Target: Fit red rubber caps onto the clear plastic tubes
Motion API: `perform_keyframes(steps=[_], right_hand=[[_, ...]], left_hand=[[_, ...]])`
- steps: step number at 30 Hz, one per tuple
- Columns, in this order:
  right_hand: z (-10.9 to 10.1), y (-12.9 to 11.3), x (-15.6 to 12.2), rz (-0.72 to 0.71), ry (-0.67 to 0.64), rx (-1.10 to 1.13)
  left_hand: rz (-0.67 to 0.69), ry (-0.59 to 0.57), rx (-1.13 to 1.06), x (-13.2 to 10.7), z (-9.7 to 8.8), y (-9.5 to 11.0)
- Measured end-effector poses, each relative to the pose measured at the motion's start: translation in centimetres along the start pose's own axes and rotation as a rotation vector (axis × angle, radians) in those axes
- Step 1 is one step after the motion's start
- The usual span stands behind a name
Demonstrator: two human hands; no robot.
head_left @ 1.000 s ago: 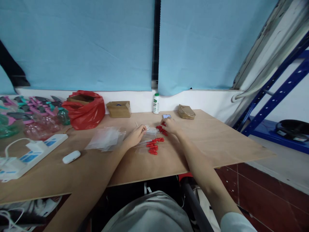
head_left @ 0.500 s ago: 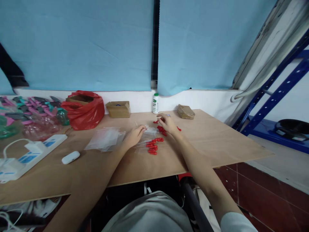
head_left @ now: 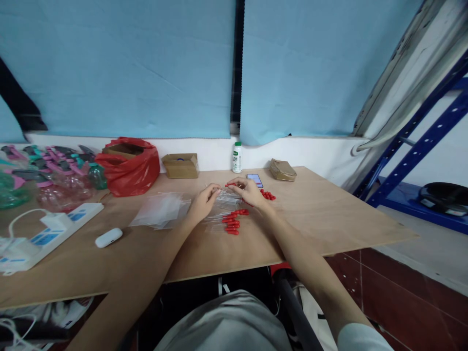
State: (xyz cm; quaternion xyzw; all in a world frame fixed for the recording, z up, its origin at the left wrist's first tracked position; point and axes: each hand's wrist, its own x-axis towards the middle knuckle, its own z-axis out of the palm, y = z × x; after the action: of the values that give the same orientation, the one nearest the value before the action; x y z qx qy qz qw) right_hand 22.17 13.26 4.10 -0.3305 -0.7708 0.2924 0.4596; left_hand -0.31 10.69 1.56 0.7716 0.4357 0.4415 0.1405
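Right of the clear bags [head_left: 161, 209], our left hand [head_left: 204, 201] rests on the pile of droppers [head_left: 230, 219] on the surface [head_left: 329, 214], fingers pressed together on one tube. Our right hand [head_left: 248, 191] has come back from the loose red caps [head_left: 268, 196] to meet it, fingers pinching what seems to be one of them. The phone [head_left: 255, 180] behind it now shows.

Evenly and softly lit, fairly bright across the middle. Darkened to deep shadow beneath the table [head_left: 329, 214] at bottom centre. Bent by wide-angle distortion along the right edge; softened toward the corners.
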Motion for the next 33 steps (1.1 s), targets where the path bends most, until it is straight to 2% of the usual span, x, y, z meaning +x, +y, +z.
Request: perform_keyframes(steps=[4,9,18,25,33], right_hand=[[0.6,-0.9,-0.3,-0.013,-0.04,0.055],[1.0,-1.3,-0.5,-0.001,-0.036,0.119],[2.3,0.0,-0.1,-0.032,0.056,0.341],[2.7,0.0,0.0,-0.023,0.064,0.401],[2.6,0.0,-0.2,-0.006,0.038,0.341]], left_hand=[[-0.005,0.041,-0.07,0.2,-0.1,0.4],[-0.024,0.034,-0.213,0.3,-0.2,0.8],[-0.112,0.113,-0.465,0.2,0.3,0.9],[-0.219,0.045,-0.636,0.0,0.5,0.8],[-0.211,0.015,-0.587,-0.2,0.3,0.7]])
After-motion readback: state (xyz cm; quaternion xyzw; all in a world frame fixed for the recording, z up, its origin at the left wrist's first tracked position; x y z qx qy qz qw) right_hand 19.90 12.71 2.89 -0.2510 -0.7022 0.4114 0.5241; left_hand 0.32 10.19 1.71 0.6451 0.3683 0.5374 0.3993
